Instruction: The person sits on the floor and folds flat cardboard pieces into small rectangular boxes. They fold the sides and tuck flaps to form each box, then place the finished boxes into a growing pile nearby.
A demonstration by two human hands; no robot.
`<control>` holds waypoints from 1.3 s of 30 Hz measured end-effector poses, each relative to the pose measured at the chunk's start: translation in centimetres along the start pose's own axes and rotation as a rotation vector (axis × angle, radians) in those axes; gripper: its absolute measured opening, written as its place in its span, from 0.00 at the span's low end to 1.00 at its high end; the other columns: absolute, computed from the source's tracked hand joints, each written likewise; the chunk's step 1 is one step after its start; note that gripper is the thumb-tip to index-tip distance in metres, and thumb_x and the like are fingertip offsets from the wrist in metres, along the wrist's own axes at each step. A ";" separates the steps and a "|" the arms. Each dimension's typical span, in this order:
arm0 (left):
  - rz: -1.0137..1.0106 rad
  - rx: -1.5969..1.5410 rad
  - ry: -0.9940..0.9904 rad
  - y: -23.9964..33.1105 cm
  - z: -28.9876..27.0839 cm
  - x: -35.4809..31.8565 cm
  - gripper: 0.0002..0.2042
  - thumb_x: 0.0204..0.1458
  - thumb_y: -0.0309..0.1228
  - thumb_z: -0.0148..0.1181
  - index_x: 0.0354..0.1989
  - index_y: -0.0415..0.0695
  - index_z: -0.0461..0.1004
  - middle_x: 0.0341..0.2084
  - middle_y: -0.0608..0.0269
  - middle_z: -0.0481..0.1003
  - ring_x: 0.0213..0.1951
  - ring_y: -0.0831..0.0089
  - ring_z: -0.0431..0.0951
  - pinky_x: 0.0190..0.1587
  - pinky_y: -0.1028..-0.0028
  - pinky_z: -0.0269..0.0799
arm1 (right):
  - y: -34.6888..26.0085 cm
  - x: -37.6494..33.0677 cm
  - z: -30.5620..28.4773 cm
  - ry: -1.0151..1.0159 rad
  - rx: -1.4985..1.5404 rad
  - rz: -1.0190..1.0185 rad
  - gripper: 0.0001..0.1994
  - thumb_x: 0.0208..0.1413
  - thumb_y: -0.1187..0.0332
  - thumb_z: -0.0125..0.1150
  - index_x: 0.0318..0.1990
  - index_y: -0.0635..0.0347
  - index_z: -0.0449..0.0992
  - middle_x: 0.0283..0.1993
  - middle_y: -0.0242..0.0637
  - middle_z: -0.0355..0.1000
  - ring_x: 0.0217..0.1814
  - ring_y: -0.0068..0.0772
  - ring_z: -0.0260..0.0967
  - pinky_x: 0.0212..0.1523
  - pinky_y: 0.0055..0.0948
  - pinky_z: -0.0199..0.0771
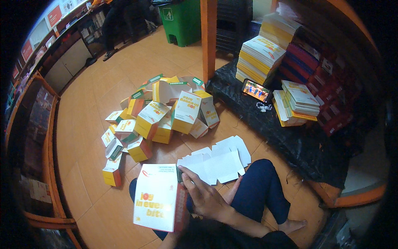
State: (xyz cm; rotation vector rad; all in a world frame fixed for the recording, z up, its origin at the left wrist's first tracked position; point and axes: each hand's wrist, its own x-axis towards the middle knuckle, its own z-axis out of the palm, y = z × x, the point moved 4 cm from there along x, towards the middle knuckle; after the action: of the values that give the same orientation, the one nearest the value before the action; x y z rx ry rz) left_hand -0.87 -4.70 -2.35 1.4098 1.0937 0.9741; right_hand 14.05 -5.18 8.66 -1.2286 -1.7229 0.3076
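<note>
A folding carton box (155, 199), white in front with yellow-orange print and a red side, is held up before my lap. My right hand (205, 199) reaches in from the right, its fingers closed against the box's upper right edge by a green flap. My left hand is hidden behind the box; only a bit of skin shows below it. Just beyond my right hand, flat unfolded carton blanks (215, 159) lie white side up on the floor, by my bent knee.
A heap of folded cartons (151, 118) covers the floor ahead. To the right, a black-covered low platform (265, 124) carries stacks of flat cartons (261, 56), a smaller stack (294, 103) and a propped phone (256, 91). Beyond are an orange post (208, 41), a green bin (181, 25) and a person's dark-clothed legs (118, 25).
</note>
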 end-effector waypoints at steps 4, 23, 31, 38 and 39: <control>0.037 -0.042 -0.014 1.3 1.8 0.4 0.17 0.69 0.35 0.49 0.61 0.41 0.69 0.54 0.56 0.74 0.57 0.64 0.73 0.59 0.67 0.68 | 1.8 -0.3 0.9 0.009 -0.117 -0.022 0.35 0.56 0.80 0.57 0.69 0.60 0.48 0.72 0.64 0.52 0.67 0.67 0.64 0.62 0.49 0.74; -0.030 -0.415 0.156 3.8 0.1 4.8 0.16 0.68 0.35 0.52 0.59 0.41 0.70 0.52 0.58 0.75 0.54 0.66 0.74 0.57 0.68 0.68 | 2.5 -0.7 -4.0 0.240 0.334 0.361 0.12 0.61 0.76 0.63 0.52 0.67 0.77 0.46 0.45 0.79 0.48 0.36 0.81 0.49 0.32 0.83; -0.051 -0.429 0.080 4.5 2.0 2.9 0.16 0.67 0.35 0.54 0.59 0.41 0.71 0.51 0.59 0.75 0.52 0.66 0.74 0.56 0.68 0.68 | 0.9 0.2 -4.7 0.263 0.123 0.016 0.18 0.51 0.81 0.65 0.51 0.63 0.78 0.43 0.44 0.75 0.42 0.41 0.76 0.43 0.36 0.78; -0.081 -0.501 0.063 4.1 1.9 1.8 0.16 0.66 0.35 0.55 0.58 0.42 0.72 0.51 0.59 0.76 0.51 0.67 0.75 0.55 0.68 0.68 | 0.7 0.2 -4.3 0.113 0.131 -0.051 0.22 0.45 0.82 0.66 0.50 0.60 0.78 0.42 0.40 0.76 0.40 0.43 0.74 0.42 0.36 0.77; -0.104 -0.525 0.062 4.2 2.1 1.7 0.16 0.66 0.35 0.56 0.58 0.42 0.72 0.50 0.60 0.76 0.51 0.67 0.75 0.55 0.69 0.68 | 0.7 0.2 -4.3 0.132 0.110 -0.063 0.21 0.44 0.82 0.67 0.50 0.60 0.78 0.42 0.40 0.76 0.40 0.43 0.74 0.42 0.37 0.77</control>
State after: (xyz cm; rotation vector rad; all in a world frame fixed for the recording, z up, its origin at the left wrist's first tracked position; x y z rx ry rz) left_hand 2.03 -3.69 1.61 0.8932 0.8609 1.1337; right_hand 17.89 -6.01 10.46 -1.0889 -1.6069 0.2735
